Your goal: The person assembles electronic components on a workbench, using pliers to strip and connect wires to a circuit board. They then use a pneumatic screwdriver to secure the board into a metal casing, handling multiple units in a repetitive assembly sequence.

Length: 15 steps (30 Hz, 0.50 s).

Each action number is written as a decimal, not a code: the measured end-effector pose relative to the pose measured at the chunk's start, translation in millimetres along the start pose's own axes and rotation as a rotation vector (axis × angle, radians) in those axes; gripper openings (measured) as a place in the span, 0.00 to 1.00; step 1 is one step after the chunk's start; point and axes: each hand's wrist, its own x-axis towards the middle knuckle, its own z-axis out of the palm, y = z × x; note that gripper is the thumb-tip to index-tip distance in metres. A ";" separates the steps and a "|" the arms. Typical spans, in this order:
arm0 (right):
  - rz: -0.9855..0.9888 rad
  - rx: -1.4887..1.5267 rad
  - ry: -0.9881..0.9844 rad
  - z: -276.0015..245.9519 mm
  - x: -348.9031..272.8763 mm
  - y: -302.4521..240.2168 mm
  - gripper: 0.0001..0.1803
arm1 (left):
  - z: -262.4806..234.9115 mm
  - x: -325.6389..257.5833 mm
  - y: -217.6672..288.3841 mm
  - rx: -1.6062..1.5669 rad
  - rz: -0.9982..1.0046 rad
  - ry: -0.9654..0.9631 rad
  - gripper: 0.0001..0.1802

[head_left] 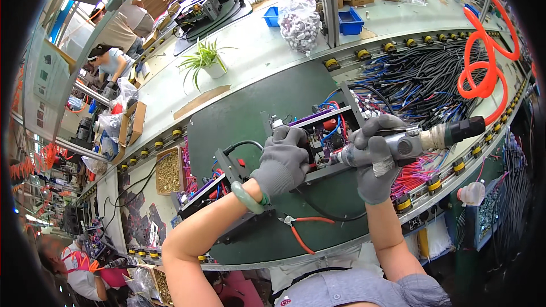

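My right hand [378, 162], in a grey glove, is closed around an air screwdriver [404, 145] held nearly level. Its tip points left into an open metal chassis [350, 105] with wires, a red part and circuit boards inside. My left hand [284, 159], gloved too, has its fingers bent down at the chassis's left part; what they grip there is hidden. A green board [250, 111] lies under the chassis. Red-handled pliers [301, 227] rest on it nearer to me. Left of my left wrist stands another open chassis [219, 185] with wires.
Black cables [426, 79] lie heaped at the right, below a coiled orange air hose [483, 74]. A box of small brass-coloured screws [168, 170] is on the left. Behind are a potted plant [213, 62], a bag of white parts [300, 25] and a blue bin [351, 21]. Other people work at far left.
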 end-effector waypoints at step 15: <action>0.002 -0.427 -0.354 21.0 13.1 25.1 0.14 | 7.8 6.4 5.6 0.053 -0.018 0.017 0.13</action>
